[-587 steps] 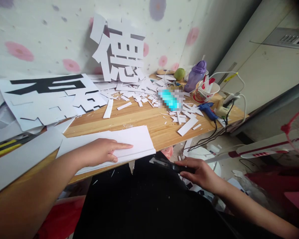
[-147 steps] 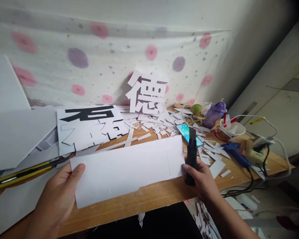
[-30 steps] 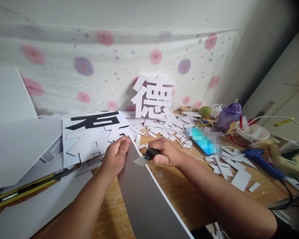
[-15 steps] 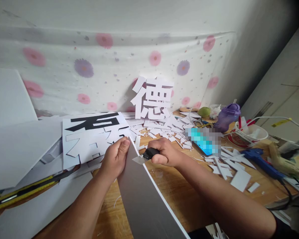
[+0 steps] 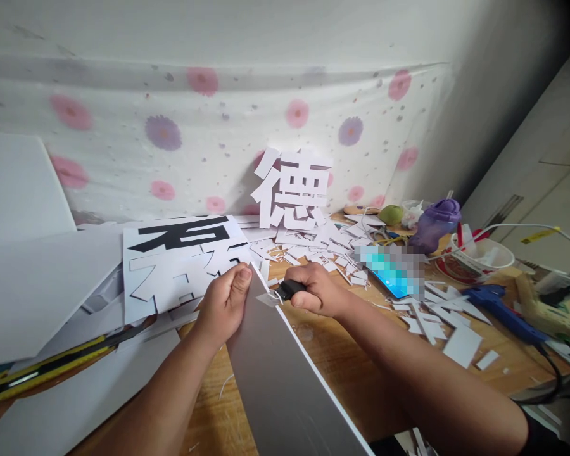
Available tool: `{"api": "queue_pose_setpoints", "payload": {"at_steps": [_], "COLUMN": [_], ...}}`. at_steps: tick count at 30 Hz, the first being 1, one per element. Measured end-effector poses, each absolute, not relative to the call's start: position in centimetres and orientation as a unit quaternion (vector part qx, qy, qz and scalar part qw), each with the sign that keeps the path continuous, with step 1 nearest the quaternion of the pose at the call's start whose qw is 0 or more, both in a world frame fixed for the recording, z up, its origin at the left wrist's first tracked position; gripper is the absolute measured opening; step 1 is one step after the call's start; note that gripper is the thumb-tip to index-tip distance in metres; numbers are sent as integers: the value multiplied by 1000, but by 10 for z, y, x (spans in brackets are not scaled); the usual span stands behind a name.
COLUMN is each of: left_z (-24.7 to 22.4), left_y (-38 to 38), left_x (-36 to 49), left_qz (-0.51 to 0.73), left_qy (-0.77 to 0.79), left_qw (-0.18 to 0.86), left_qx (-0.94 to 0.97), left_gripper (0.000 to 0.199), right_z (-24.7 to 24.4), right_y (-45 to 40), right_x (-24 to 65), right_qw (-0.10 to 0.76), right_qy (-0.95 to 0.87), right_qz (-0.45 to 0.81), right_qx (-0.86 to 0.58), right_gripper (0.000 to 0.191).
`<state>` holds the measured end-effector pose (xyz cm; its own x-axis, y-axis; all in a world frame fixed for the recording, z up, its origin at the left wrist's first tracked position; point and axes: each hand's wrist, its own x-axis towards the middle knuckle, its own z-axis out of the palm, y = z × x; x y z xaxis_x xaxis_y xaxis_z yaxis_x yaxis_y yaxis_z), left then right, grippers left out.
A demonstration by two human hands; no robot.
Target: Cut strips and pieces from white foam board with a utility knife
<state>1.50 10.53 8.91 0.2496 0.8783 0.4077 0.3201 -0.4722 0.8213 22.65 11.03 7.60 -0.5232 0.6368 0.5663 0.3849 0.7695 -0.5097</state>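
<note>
Large white board sheets (image 5: 33, 285) overlap well to the left of the left hand (image 5: 224, 304), with a yellow-and-black utility knife (image 5: 59, 367) resting nearer, apparently laid aside out of the blade's way. Just beyond the same hand lies a sheet printed with a black Chinese character (image 5: 171, 266). The left hand clasps the far end of a white foam board strip (image 5: 285, 373), thumb near the tip, seemingly to brace it; the strip slants down between the two hands. A black-handled cutter (image 5: 292, 289) sits firmly in the curled right hand (image 5: 317, 288), its blade (image 5: 267, 300) across the strip's right edge, the left fingers apart from it. Behind both hands, a cut-out 德 character (image 5: 298, 189) stands upright, probably propped to keep it above the scraps (image 5: 323, 250). Right of the right hand come a partly pixelated smartphone (image 5: 387, 272), a purple bottle (image 5: 434, 227), a red-and-white tub (image 5: 498, 256) and a blue glue gun (image 5: 501, 310). Beneath the hands spreads a wood-grain tabletop (image 5: 332, 373); beyond them, a flower-print sheet (image 5: 247, 126) covers the lower wall.
</note>
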Motion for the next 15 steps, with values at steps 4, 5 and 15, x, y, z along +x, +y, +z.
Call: {"api": "queue_pose_setpoints", "payload": {"at_steps": [4,5,15], "left_z": [90,90,89], "left_y": [105,105,105], "left_x": [17,17,19], "left_qz": [451,450,445], "left_qy": [407,406,405], "left_qw": [308,309,316], "left_qx": [732,733,734], "left_gripper": [52,52,50], "right_z": [75,74,76], "right_y": [113,114,114], "right_x": [227,227,226], "right_qw": [385,389,382], "right_qy": [-852,-848,-846], "right_qz": [158,164,175], "right_qx": [-316,-319,-329], "right_gripper": [70,69,71]}}
